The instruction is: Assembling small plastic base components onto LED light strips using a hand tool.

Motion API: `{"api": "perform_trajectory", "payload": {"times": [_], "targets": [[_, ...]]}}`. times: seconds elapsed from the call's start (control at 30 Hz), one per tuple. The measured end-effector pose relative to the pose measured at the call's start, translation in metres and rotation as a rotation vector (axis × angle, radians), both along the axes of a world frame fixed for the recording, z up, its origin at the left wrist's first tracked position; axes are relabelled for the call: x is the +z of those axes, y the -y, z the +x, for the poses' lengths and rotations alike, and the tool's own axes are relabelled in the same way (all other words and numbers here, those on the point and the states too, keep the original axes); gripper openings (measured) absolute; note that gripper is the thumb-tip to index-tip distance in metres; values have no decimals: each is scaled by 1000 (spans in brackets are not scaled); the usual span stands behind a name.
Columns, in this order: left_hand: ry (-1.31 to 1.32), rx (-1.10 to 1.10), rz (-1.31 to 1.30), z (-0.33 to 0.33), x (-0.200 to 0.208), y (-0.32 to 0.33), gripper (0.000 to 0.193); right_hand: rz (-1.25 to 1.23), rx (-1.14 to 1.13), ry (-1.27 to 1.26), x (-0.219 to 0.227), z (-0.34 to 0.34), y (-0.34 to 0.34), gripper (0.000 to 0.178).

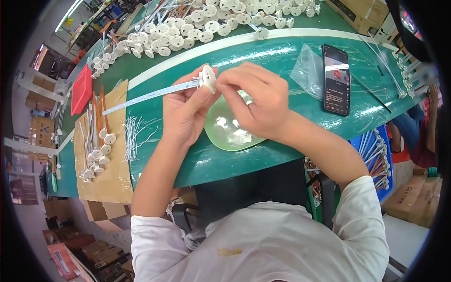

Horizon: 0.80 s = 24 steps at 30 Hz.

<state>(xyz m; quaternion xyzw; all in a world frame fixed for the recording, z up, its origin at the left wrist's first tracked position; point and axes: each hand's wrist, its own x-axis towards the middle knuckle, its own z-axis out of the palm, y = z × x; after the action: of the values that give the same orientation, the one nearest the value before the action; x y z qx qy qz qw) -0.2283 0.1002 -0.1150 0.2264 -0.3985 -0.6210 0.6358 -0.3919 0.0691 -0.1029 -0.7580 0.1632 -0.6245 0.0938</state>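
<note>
Two hands meet on one small part in the head view: a white round disc [208, 77] fixed to the end of a thin white strip [150, 94]. I judge the pair very light, the strip stiff along its length yet easy to bend or kink, and the disc hard plastic that could crack or pop off if twisted. The safest hold, I think, is close to the disc, where the strip joins it, not out on the free end.

My left hand [185, 110] is curled shut around the strip just below the disc, thumb lying along it. My right hand [256, 101] is closed to a pinch, fingertips touching the disc's right face (whether it grips anything small there I cannot tell). The part sits raised above the green worktop [282, 56], between both hands, with the strip's free end pointing off to my left over a sheet of brown cardboard [105, 178].

Directly under my hands lies a pale green translucent dish [230, 131] with a few small white bits in it. On the cardboard rest finished strips with discs [96, 155], and just beside it a bundle of thin white wires [134, 134]. A heap of loose white discs [197, 28] lies well apart along the far side. A dark phone [336, 79] lies to my right, near a clear plastic bag [307, 68].
</note>
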Motion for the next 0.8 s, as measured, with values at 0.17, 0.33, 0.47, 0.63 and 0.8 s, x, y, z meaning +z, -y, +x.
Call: {"api": "perform_trajectory", "payload": {"times": [0.17,0.33,0.47,0.63,0.8], "targets": [[-41,-51,51,-3,-3,1,33,-23,-27,-32,-1,-3,4,13],[-35,-26,41,-10,-3,0,34,-29,-53,-39,0,-6,1,14],[146,124,-60,-13,1,-2,35,-55,-88,-60,-3,-3,3,14],[472,272,-116,10,44,1,38,-26,-31,-28,14,-4,2,11],[1144,546,-10,138,96,-12,32,109,-118,-137,7,-18,15,8]]}}
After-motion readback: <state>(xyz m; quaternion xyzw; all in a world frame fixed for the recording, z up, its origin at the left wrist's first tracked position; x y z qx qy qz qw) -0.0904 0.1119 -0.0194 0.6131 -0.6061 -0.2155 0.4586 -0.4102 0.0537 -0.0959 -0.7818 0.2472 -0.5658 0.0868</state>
